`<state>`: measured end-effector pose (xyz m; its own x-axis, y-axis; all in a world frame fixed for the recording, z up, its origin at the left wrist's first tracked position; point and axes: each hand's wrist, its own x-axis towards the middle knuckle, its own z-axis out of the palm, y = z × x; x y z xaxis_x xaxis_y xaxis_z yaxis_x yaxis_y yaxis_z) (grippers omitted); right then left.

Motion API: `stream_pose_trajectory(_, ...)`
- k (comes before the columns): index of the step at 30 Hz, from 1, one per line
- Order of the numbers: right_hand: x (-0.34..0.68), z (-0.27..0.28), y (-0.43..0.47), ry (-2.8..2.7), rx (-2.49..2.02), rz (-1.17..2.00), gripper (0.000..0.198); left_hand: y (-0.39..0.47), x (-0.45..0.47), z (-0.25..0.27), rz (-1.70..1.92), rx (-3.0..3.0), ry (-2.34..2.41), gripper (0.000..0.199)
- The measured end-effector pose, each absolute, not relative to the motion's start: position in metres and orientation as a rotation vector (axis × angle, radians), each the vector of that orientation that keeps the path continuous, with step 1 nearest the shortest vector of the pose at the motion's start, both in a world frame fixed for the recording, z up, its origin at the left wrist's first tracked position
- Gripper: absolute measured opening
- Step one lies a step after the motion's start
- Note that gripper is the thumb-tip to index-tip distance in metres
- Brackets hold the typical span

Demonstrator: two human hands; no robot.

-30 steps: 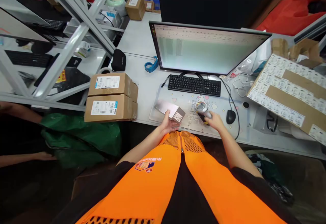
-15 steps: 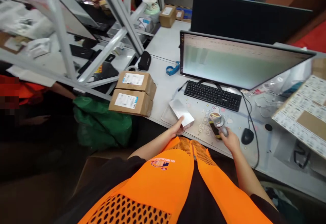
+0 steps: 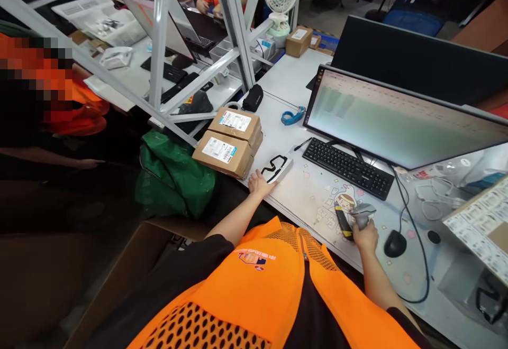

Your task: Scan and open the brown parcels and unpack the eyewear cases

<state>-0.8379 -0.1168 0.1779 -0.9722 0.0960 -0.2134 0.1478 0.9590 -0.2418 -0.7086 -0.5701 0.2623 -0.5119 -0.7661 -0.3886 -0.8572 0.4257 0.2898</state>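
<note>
My left hand [image 3: 259, 184] grips the near end of a flat white box [image 3: 286, 171] at the desk's front edge. The box's upper face bears a bold black line design. Beside it on the left sit two taped brown cartons [image 3: 224, 152] with white labels. Closed around its handle, my right hand [image 3: 365, 236] holds a grey handheld barcode scanner [image 3: 362, 211] over the printed desk mat [image 3: 313, 195]. Just left of the scanner lies a long yellow and black tool [image 3: 343, 223], perhaps a box cutter.
A keyboard [image 3: 349, 166] and monitor [image 3: 365, 113] stand behind the mat, with a mouse [image 3: 395, 244] at right. A blue tape dispenser [image 3: 292, 116] is farther back. Metal framing [image 3: 234, 26] and a green bag [image 3: 170, 174] are at left. A co-worker [image 3: 47, 84] stands far left.
The white box has been turned: its plain shiny face showed before, now the black design shows. My left hand moved left with it. The right hand still holds the scanner; the view shifted left.
</note>
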Motion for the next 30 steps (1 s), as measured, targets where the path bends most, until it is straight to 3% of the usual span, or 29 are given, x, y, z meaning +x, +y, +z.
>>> stream_pose_trajectory(2,-0.839,0.184,-0.12,3.027,0.103,-0.487,0.084,-0.575,-0.698,0.272,0.744,-1.369,2.559,0.107)
stream_pose_trajectory(6,-0.842,0.201,-0.157,3.169,-0.127,-0.761,0.074,-0.617,-0.659,0.313,0.922,-1.248,3.04,0.051)
stream_pose_trajectory(9,-0.837,0.213,-0.213,3.073,-0.374,-0.973,0.069,-0.674,-0.632,0.349,0.83,-1.529,3.257,0.033)
stream_pose_trajectory(12,-0.825,0.225,-0.279,2.787,-0.581,-1.158,0.07,-0.739,-0.622,0.372,0.68,-1.734,3.224,0.035)
stream_pose_trajectory(14,-0.815,0.234,-0.321,2.56,-0.636,-1.214,0.071,-0.778,-0.623,0.373,0.662,-1.857,3.053,0.054)
stream_pose_trajectory(17,-0.804,0.249,-0.375,2.312,-0.656,-1.201,0.07,-0.821,-0.625,0.36,0.95,-1.909,2.6,0.08)
stream_pose_trajectory(22,-0.791,0.278,-0.448,1.923,-0.626,-1.19,0.072,-0.841,-0.616,0.335,1.367,-1.868,2.307,0.076)
stream_pose_trajectory(27,-0.771,0.303,-0.503,1.529,-0.388,-1.234,0.101,-0.818,-0.6,0.328,1.567,-1.843,2.488,0.06)
stream_pose_trajectory(30,-0.759,0.315,-0.517,1.358,-0.354,-1.324,0.103,-0.79,-0.589,0.328,1.858,-1.691,2.578,0.064)
